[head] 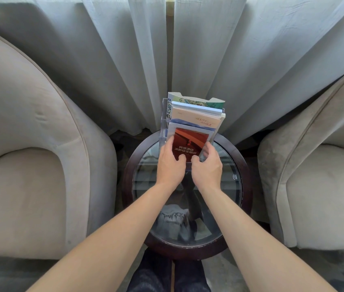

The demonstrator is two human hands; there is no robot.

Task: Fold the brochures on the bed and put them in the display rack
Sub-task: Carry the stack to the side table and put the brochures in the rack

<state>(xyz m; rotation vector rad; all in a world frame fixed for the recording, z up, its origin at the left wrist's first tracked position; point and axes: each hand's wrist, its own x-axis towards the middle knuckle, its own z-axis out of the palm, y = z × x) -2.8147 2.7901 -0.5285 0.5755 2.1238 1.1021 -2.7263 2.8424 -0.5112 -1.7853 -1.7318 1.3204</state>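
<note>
Brochure, red (190, 142), sits in the front pocket of the clear display rack (164, 123), which stands at the far edge of the round glass table (238, 186). I see the left hand (170, 163) and right hand (207, 165) pinching its lower corners, thumbs on the cover, fingers curled behind. Other brochures (196, 114) fill the rear tiers.

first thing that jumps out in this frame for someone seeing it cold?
Dead centre, both hands, left hand and right hand, hold a red brochure at the front pocket of a clear display rack, whose rear tiers already carry pale and green brochures. The rack stands at the far edge of a round glass-topped table, flanked by a beige armchair on each side, with grey curtains behind.
</note>
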